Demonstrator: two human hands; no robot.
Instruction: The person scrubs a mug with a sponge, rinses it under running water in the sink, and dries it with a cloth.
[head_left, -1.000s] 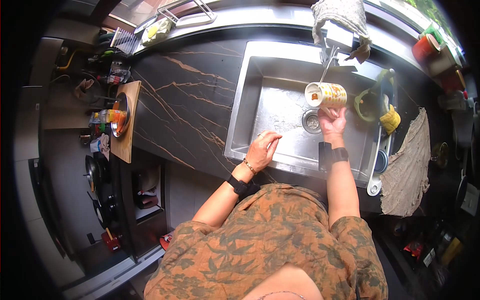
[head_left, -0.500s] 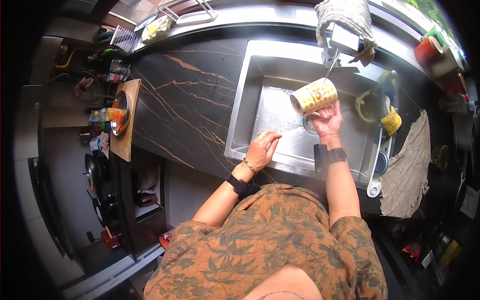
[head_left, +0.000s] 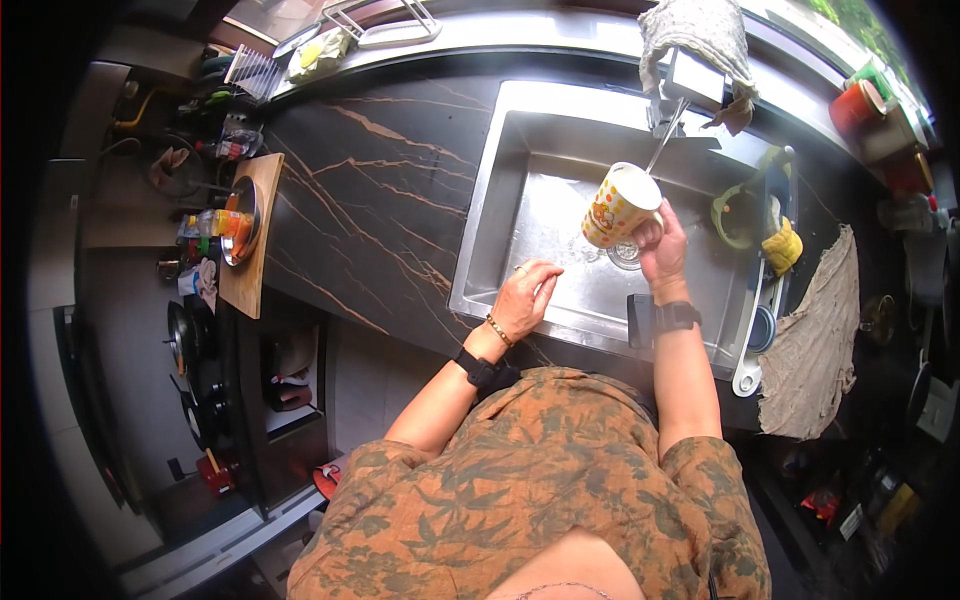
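In the head view, a white mug (head_left: 617, 207) with yellow and orange dots and a printed figure is tilted in the sink (head_left: 480, 215), its mouth toward the tap (head_left: 668, 125). A thin stream of water runs from the tap to the mug's mouth. My right hand (head_left: 662, 245) is closed around the handle side. Below the mug is the round drain (head_left: 625, 256). My left hand (head_left: 527, 300) rests by the near rim of the sink, holding nothing, its fingers loosely stretched and the thumb a little apart.
At the sink's right side are a yellow sponge (head_left: 782, 247), a translucent green-rimmed bowl (head_left: 735, 213) and a grey cloth (head_left: 810, 340). Another cloth (head_left: 695, 35) hangs over the tap. Left, a wooden board (head_left: 262, 235) stands near the dark counter (head_left: 365, 200).
My right hand has turned the mug from lying sideways to more upright, so its mouth now faces up toward the water. My left hand has stayed in place.
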